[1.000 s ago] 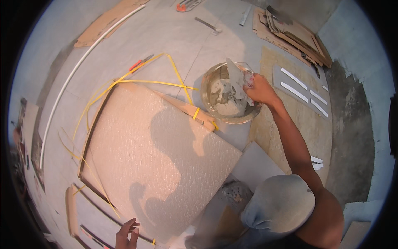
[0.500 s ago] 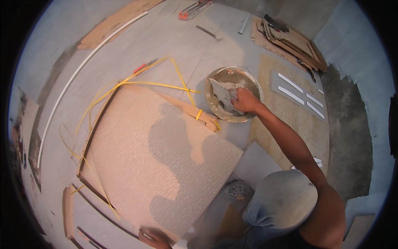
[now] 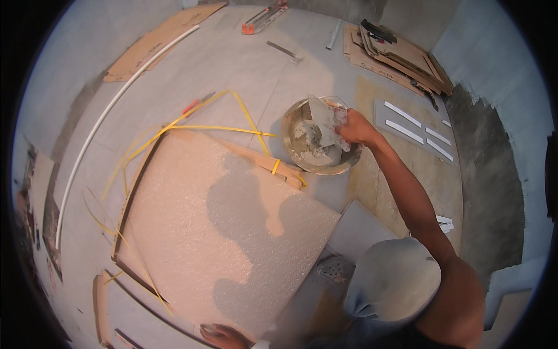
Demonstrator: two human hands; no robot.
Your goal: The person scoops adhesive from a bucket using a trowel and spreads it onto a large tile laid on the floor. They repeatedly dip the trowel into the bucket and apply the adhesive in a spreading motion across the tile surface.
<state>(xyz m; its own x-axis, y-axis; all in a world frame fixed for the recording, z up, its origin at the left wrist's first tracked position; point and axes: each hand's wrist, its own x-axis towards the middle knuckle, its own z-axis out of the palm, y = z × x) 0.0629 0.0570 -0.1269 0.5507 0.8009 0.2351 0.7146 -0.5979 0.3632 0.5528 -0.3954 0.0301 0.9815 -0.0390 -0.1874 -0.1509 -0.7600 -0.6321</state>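
My right hand point(image 3: 356, 127) is closed round a trowel point(image 3: 321, 119), its broad flat blade smeared with grey mortar. The blade tilts over a metal bucket point(image 3: 340, 168) with wet mortar point(image 3: 311, 152) inside. The trowel's handle is mostly hidden by my fingers. A large square tile point(image 3: 174, 203) with a textured face lies on opened cardboard to the left, my shadow across it. At its near edge my left hand point(image 3: 224, 336) stays low, partly cut off by the frame, fingers loosely bent with nothing visible in them.
Yellow straps point(image 3: 218, 127) loop beside the tile, near red-handled pliers point(image 3: 197, 103). A white pipe point(image 3: 96, 128) curves along the left. An orange-and-grey tile cutter point(image 3: 264, 18) stands far off. White strips point(image 3: 404, 131) lie on a board at right, below stacked cardboard point(image 3: 401, 64). My knee point(image 3: 395, 279) rises nearby.
My right hand has lifted and turned the trowel, moving slightly up and right, so its blade stands higher over the bucket. The view has shifted slightly. My left hand stays by the tile's edge.
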